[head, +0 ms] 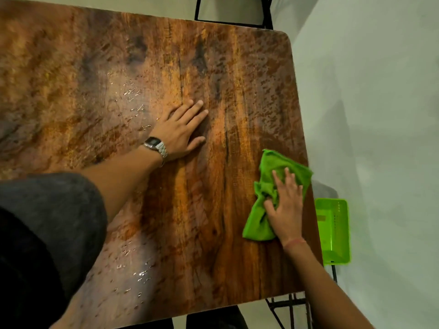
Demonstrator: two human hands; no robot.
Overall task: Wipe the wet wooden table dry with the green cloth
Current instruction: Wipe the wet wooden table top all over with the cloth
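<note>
The wooden table (99, 74) fills most of the view, its grain dark brown and orange. Water drops glint on it left of centre (134, 96) and near the front edge (140, 274). A crumpled green cloth (269, 184) lies near the table's right edge. My right hand (286, 205) presses flat on the cloth, fingers spread over it. Flat on the bare wood at the middle of the table rests my left hand (183, 131), fingers apart, holding nothing, with a metal watch on its wrist.
A green plastic basket (333, 231) sits on a stool just beyond the table's right edge. Black metal chair frames stand at the far side (266, 13) and under the front right corner (285, 305). The floor is pale.
</note>
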